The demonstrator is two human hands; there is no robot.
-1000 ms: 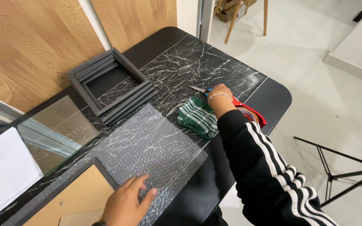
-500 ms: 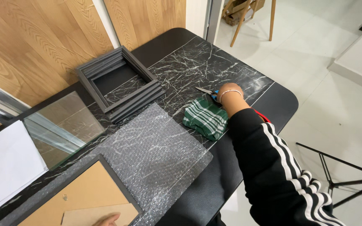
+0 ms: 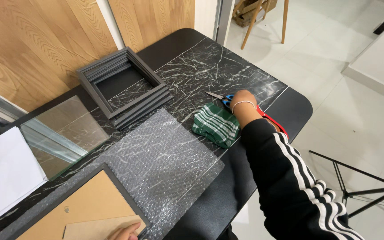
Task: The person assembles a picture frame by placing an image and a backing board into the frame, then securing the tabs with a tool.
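Observation:
My right hand (image 3: 243,103) lies over the blue handles of a pair of scissors (image 3: 217,95) on the black marble table (image 3: 210,66); the blades stick out to the left of my fingers. A folded green striped cloth (image 3: 216,125) lies just beside that hand. Something red (image 3: 274,123) shows under my forearm. Only the fingertips of my left hand (image 3: 123,231) show at the bottom edge, touching a brown card sheet (image 3: 95,230) on the backing of a dark picture frame (image 3: 82,205).
A sheet of bubble wrap (image 3: 162,162) lies in the middle, partly over the picture frame. A stack of black frames (image 3: 123,87) sits at the back. A glass pane (image 3: 63,133) and white paper (image 3: 2,174) lie left. A tripod (image 3: 361,186) stands on the floor right.
My left hand has drawn back off the bubble wrap to the brown card at the bottom edge. My right hand has stayed at the scissors.

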